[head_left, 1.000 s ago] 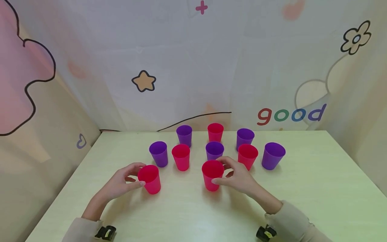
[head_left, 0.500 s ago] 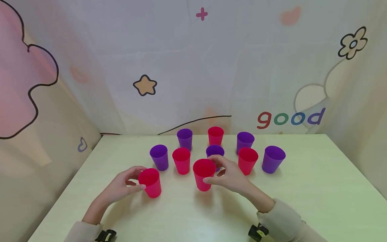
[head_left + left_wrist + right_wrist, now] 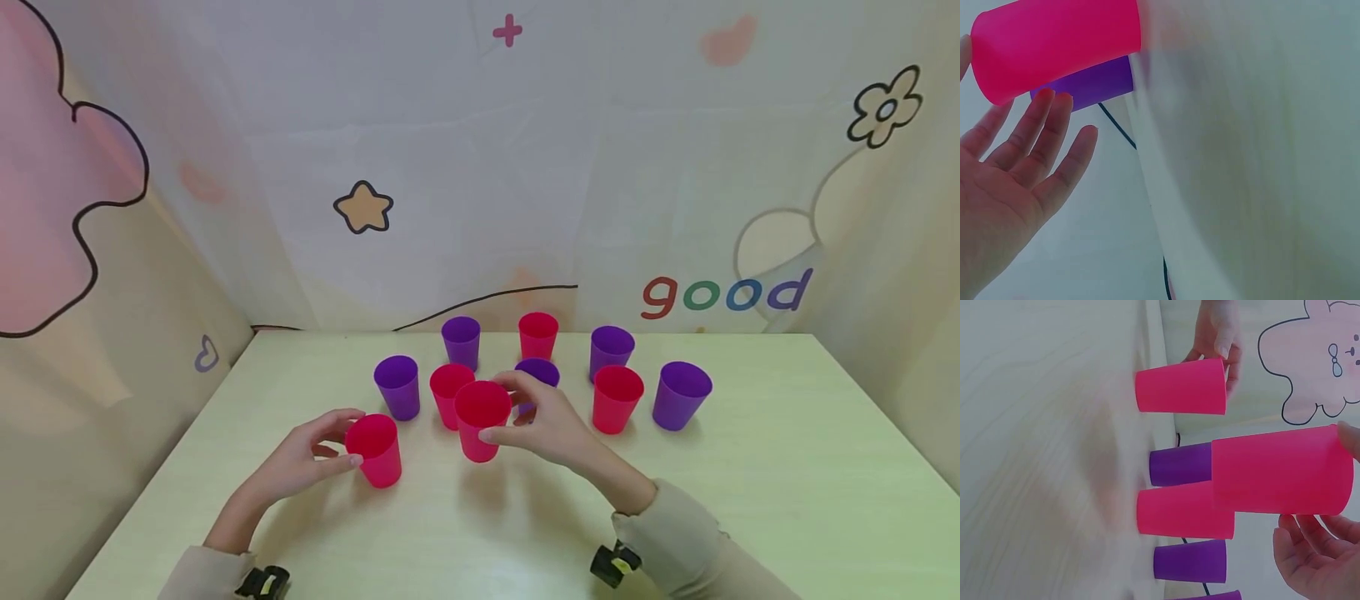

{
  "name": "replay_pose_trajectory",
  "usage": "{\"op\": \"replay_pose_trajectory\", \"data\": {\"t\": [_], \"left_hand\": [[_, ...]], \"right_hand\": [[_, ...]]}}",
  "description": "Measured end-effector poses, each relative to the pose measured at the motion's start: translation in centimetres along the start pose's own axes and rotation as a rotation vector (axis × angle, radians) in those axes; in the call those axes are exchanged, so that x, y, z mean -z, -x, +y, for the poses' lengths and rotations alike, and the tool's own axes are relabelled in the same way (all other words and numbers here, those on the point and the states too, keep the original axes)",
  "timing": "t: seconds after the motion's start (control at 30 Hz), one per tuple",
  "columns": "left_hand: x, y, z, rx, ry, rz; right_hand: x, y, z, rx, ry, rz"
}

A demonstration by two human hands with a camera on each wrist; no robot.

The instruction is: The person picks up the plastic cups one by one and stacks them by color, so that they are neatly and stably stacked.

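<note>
My left hand (image 3: 306, 457) pinches a pink cup (image 3: 381, 458) near its rim, thumb in front and fingers behind; the cup stands upright on the table. In the left wrist view several fingers spread out beside that cup (image 3: 1060, 47). To its right, my right hand (image 3: 551, 423) grips a second pink cup (image 3: 478, 429) by the upper part. This cup is off the table, with its shadow below it, and it partly hides another pink cup (image 3: 444, 390) behind. The right wrist view shows the raised cup (image 3: 1282, 472) between thumb and fingers.
Behind the hands stand purple cups (image 3: 397, 390) (image 3: 679, 398) and pink cups (image 3: 617, 402) in two rough rows, all mouth up. One purple cup (image 3: 540, 368) is partly covered by my right hand. A printed cloth (image 3: 465, 167) hangs behind the table (image 3: 787, 467).
My right hand has carried its pink cup leftward and upward, toward the left hand's cup and in front of another pink cup. The left hand and its cup have stayed in place.
</note>
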State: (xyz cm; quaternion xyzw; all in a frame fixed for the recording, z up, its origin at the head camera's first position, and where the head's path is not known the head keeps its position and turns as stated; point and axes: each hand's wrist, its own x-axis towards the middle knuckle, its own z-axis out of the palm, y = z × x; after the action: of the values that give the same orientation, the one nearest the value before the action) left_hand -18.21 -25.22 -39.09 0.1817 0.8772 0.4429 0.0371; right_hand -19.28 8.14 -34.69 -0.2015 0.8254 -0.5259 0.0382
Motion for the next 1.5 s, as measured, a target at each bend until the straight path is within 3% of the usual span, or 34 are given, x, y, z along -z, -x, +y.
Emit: {"op": "replay_pose_trajectory", "data": {"t": [0.23, 0.6, 1.27, 1.5], "left_hand": [[0.1, 0.1, -0.2, -0.028, 0.010, 0.013], [0.3, 0.4, -0.9, -0.059, 0.115, 0.020], [0.2, 0.5, -0.8, -0.034, 0.153, 0.018], [0.0, 0.5, -1.1, 0.001, 0.224, 0.034]], "right_hand": [[-0.8, -0.7, -1.1, 0.043, -0.034, -0.009], [-2.6, -1.9, -2.4, 0.080, -0.111, -0.016], [-5.6, -3.6, -4.1, 0.111, -0.181, -0.005], [-6.4, -3.9, -4.2, 0.111, -0.204, -0.008]]}}
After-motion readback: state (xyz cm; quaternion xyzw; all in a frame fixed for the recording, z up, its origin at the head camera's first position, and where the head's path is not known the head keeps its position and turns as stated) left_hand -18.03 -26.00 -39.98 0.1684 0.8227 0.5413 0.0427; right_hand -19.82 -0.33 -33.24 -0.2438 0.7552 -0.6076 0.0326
